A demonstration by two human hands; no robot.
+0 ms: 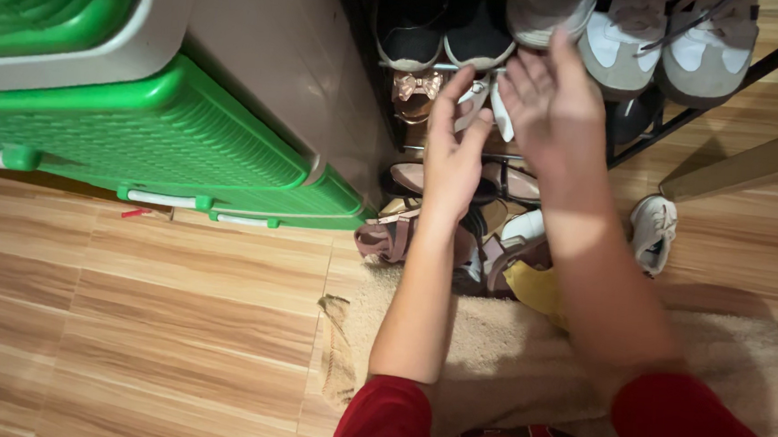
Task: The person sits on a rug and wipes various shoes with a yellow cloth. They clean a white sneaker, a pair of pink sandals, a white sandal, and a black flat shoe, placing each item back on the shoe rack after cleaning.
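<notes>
Left hand [451, 164] and right hand [554, 103] reach into a black metal shoe rack [683, 119], fingers loosely spread, gripping nothing. Between them, on the middle shelf, lies a white strappy sandal [501, 116], partly hidden. Just left of it sits a rose-gold shoe with a bow [415, 90]. Green plastic drawer cabinet [160, 132] stands at left.

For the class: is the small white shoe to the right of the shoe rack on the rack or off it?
Off it. The small white shoe lies on the wooden floor, outside the rack's black frame, apart from the shelved pairs.

Wood-plank floor [131, 320]; green-and-grey plastic drawer cabinet [160, 132] at left; beige fluffy rug [506, 361] below; warm light
</notes>
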